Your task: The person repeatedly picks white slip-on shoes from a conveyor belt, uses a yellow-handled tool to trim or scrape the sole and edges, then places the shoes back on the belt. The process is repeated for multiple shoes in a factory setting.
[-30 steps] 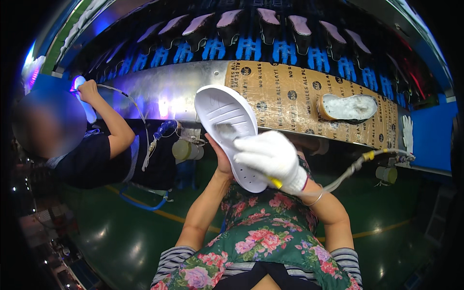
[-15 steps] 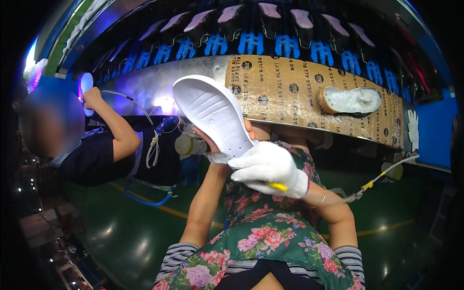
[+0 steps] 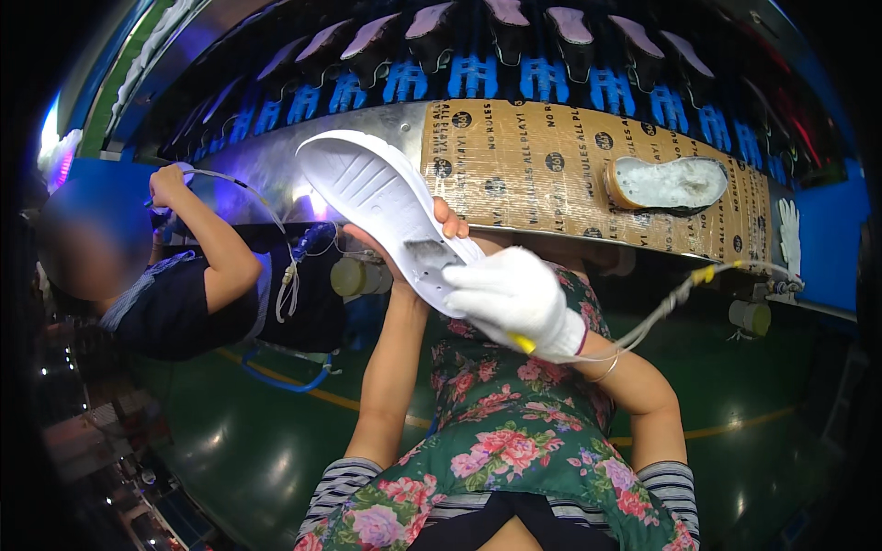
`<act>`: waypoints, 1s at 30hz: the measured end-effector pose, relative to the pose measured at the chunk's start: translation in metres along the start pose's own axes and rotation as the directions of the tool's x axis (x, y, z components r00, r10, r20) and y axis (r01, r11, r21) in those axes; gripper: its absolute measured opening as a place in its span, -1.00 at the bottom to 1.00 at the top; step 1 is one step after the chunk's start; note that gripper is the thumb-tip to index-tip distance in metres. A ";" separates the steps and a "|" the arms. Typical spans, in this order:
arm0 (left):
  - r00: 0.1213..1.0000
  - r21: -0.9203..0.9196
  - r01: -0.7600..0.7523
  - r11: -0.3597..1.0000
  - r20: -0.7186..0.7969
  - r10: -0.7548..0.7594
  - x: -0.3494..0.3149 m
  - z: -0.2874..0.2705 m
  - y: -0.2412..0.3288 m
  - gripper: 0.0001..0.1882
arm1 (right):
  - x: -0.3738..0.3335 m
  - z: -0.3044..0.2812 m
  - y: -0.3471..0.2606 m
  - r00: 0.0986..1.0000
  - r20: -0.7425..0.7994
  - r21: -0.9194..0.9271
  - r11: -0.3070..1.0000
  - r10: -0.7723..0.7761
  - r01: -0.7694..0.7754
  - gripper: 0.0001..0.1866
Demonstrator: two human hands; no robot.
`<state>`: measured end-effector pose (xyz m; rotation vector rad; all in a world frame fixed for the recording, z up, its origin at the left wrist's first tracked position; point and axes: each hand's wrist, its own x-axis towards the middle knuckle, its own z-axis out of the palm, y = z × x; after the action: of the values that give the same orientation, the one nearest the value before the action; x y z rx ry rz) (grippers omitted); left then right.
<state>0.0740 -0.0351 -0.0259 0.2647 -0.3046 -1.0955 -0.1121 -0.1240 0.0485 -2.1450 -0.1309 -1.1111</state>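
My left hand, bare, grips a white shoe sole by its edges, its hollow inner face tilted up. The thumb and fingers wrap round opposite sides of the sole. My right hand, in a white knit glove, is closed at the sole's heel end. It holds a hose-fed brush, mostly hidden by the glove; a dark, bristle-like patch shows against the inner heel. A pale hose with yellow tape runs from the glove to the right.
A brown printed cardboard sheet covers part of the metal bench. On it lies a tan-rimmed, shoe-shaped piece with a whitish face. Beyond stand several dark shoes on blue holders. A white glove hangs right. A co-worker's arm is at left.
The sole has shifted left and turned slightly. My gloved right hand has moved slightly right, and the dark patch now shows inside the heel. The hose has lifted, and the co-worker's hand has moved.
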 end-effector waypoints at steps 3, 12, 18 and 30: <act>0.998 -0.068 0.027 0.997 0.053 -0.023 0.008 0.004 0.002 0.34 | -0.011 0.009 -0.010 0.995 0.086 0.082 0.996 -0.050 0.043 -0.57; 0.960 -0.024 0.199 0.980 0.208 -0.190 0.024 0.002 0.015 0.38 | -0.015 0.004 -0.008 0.982 0.190 0.088 0.996 -0.018 0.001 -0.49; 0.896 0.029 0.344 0.939 0.289 -0.337 0.030 -0.003 0.022 0.42 | -0.009 -0.002 -0.003 0.984 0.156 0.428 0.892 0.084 -0.144 -0.69; 0.755 0.149 0.626 0.765 0.127 -0.643 0.029 0.006 0.027 0.41 | -0.012 -0.004 -0.007 0.972 0.232 0.371 0.921 0.033 -0.120 -0.63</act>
<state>0.1066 -0.0492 -0.0074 0.3776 -0.4396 -1.7962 -0.1247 -0.1185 0.0452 -1.8924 -0.3352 -0.7259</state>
